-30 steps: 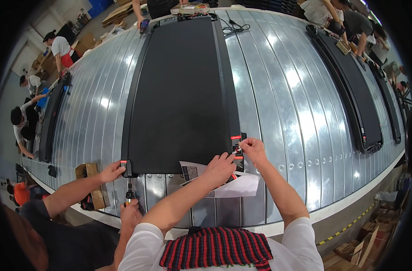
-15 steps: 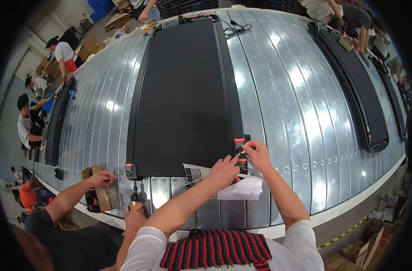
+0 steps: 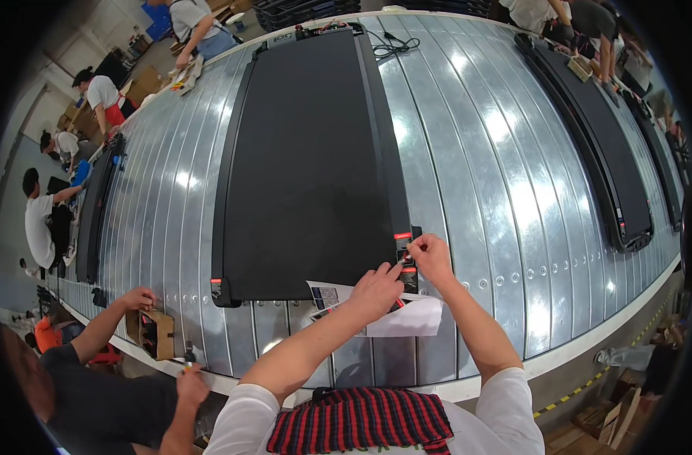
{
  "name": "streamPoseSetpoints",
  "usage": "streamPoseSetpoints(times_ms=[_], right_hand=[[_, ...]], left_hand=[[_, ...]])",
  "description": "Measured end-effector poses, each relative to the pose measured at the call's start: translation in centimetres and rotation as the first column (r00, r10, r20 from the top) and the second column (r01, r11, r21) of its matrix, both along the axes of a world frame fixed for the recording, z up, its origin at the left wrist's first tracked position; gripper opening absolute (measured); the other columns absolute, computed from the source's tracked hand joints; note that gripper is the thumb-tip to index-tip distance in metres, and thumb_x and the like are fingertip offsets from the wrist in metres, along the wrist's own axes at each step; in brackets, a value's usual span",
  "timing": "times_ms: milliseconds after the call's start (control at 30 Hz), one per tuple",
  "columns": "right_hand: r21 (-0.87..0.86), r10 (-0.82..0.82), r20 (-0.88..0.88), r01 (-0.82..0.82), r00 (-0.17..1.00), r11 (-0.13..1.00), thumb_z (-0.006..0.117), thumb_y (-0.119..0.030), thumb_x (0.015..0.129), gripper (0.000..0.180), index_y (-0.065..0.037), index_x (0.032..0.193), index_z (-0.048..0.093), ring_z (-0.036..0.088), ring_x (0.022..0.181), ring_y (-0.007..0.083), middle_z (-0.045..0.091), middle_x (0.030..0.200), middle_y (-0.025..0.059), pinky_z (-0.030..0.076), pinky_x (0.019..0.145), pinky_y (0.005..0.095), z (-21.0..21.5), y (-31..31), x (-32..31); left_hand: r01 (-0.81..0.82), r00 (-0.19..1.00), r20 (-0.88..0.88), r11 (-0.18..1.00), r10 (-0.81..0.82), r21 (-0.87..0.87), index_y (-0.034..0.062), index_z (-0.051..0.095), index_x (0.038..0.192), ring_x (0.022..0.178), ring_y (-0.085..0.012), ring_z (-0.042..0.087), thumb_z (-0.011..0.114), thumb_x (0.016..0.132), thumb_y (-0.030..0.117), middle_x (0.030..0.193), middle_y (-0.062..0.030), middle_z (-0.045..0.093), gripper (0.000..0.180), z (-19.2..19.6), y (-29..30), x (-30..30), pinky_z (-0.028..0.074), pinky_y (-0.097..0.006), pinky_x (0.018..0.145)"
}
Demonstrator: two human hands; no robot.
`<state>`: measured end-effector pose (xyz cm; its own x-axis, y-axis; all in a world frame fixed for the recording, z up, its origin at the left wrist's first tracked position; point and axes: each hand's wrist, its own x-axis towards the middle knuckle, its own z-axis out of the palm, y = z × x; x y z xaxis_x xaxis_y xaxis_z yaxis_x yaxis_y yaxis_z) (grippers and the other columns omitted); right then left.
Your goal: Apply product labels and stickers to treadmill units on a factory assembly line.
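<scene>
- The worktop (image 3: 475, 152), a broad ribbed metal conveyor surface, carried several flat black treadmill decks; other people worked along its far and left edges.
- The nearest treadmill deck (image 3: 308, 167) lay lengthwise in front of the person, its near end facing them, with a black cable (image 3: 391, 47) coiled at its far end.
- A white sheet of sticker backing (image 3: 407, 318) lay on the worktop just below the deck's near right corner, partly under the left hand.
- A co-worker's hand (image 3: 137, 297) at lower left rested on a small cardboard box (image 3: 155, 334) at the worktop's edge.
- The left hand (image 3: 378, 288) lay flat, fingers loosely spread, pressing the sheet and the deck's corner; it gripped nothing visible.
- The right hand (image 3: 431, 254) was pinched narrow at the fingertips on a small label (image 3: 403, 262), red and black, at the deck's near right corner.
- Judged risk: the label could set crooked or wrinkle if the pinch released before its edge was aligned; the loose sheet could slide if the left hand lifted, dragging remaining stickers.
</scene>
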<state>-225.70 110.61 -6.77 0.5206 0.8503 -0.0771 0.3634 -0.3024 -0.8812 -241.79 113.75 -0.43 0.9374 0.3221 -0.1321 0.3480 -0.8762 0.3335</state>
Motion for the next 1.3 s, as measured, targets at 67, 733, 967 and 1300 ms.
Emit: streamPoseSetpoints(times_ms=[67,733,967,1300], right_hand=[[0.001,0.011,0.061,-0.011,0.998,1.0,0.061,-0.009,0.073,0.012,0.001,0.069,0.055,0.05,0.055,0.0135,0.053,0.065,0.0074,0.041,0.051,0.0268,0.1,0.0,0.0],[0.019,0.034,0.054,-0.035,0.998,0.999,0.061,-0.009,0.072,0.012,0.001,0.068,0.054,0.055,0.065,0.0241,0.051,0.076,0.0123,0.045,0.061,0.0333,1.4,-0.2,-0.5],[-0.067,0.058,0.098,-0.051,0.994,0.996,0.063,-0.013,0.07,0.014,-0.001,0.069,0.055,0.056,0.067,0.025,0.051,0.082,0.0124,0.045,0.064,0.0346,1.6,-0.3,0.0],[-0.175,0.06,0.244,-0.017,0.968,0.984,0.073,-0.046,0.059,0.068,0.003,0.099,0.049,0.054,0.076,0.0218,0.055,0.083,0.015,0.045,0.068,0.0329,0.7,0.8,0.8]], left_hand=[[0.007,1.0,0.015,1.0,-0.007,0.002,0.0028,0.058,0.072,0.099,-0.0235,0.045,0.056,0.062,0.003,0.113,-0.0116,0.047,0.01,0.0,0.0,0.0,0.043,-0.033,0.076],[0.012,1.0,0.009,0.999,-0.012,-0.032,0.0029,0.057,0.072,0.1,-0.0245,0.045,0.056,0.062,0.003,0.114,-0.0128,0.046,0.01,0.3,0.2,-0.3,0.043,-0.034,0.075],[0.031,0.999,-0.037,0.998,-0.033,-0.048,0.0028,0.057,0.073,0.1,-0.0244,0.044,0.056,0.062,0.003,0.116,-0.013,0.044,0.01,0.5,0.2,0.1,0.043,-0.034,0.074],[0.041,0.999,-0.005,0.999,-0.041,0.022,0.0028,0.057,0.073,0.1,-0.0247,0.044,0.058,0.062,0.005,0.114,-0.0126,0.044,0.011,-0.3,0.6,0.2,0.044,-0.033,0.074]])
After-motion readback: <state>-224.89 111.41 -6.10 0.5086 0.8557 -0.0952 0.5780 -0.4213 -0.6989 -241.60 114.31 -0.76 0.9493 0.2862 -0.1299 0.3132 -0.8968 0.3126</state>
